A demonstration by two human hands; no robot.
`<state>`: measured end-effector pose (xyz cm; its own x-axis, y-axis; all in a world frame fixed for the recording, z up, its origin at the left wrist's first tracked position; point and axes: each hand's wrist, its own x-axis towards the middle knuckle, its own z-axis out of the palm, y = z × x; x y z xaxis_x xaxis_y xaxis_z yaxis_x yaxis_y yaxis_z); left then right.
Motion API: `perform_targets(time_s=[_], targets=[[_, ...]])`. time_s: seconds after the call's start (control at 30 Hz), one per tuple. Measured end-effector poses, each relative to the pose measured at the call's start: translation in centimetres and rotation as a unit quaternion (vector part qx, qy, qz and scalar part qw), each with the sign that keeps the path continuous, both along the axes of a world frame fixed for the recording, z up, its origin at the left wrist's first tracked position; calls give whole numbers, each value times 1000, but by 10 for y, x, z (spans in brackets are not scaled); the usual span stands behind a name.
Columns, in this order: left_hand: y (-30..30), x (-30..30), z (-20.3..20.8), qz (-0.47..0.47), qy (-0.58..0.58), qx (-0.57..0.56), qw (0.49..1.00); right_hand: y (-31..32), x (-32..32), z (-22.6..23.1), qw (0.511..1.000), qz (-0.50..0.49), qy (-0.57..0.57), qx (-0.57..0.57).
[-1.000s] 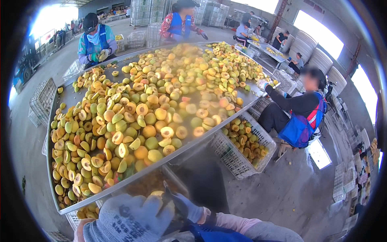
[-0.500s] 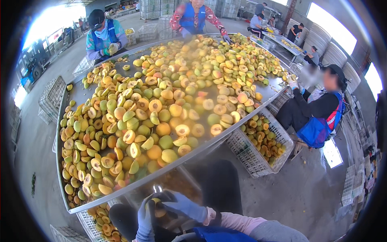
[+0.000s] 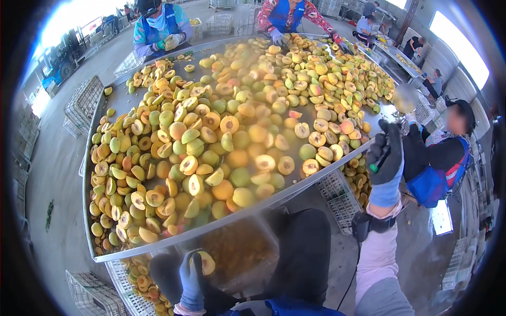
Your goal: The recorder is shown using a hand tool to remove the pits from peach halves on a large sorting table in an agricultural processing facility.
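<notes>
Above my lap, my left hand (image 3: pixel 192 279), in a light-blue and black glove, is closed on a halved peach (image 3: pixel 208 263) with its cut yellow face showing. My right hand (image 3: pixel 386 158), gloved the same way, is raised over the right edge of the metal table (image 3: pixel 221 229). Its fingers are curled round a small tool, of which only a bit of green handle (image 3: pixel 373 168) shows; the rest is hidden. Heaped on the table are many yellow-green peaches (image 3: pixel 211 152), mostly cut in half, several with a brown hollow or stone in the middle.
A white crate (image 3: pixel 337 203) of peach halves stands below the table's right side, partly behind my right arm. Another crate (image 3: pixel 118 287) of halves is by my left knee. Co-workers sit or stand around the table: one at right (image 3: pixel 440 152), two (image 3: pixel 161 26) beyond the far edge.
My right hand has left the peach over my lap and swung up and right, above the table's edge. My left hand still holds a half. The view has shifted slightly.
</notes>
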<state>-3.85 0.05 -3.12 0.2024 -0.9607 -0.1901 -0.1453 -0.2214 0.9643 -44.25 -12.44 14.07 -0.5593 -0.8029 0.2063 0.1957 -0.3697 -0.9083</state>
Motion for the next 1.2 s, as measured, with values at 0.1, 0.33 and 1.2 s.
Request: perform_targets(time_s=[0.1,0.33,1.2], targets=[[1,-2,-8,-7,52,9,999,-24,-30,-2,993,15,-115,-35],[17,-5,-28,-17,67,23,997,27,84,-109,919,333,-57,202],[34,-35,35,41,66,-141,987,167,243,-128,825,393,383,133]])
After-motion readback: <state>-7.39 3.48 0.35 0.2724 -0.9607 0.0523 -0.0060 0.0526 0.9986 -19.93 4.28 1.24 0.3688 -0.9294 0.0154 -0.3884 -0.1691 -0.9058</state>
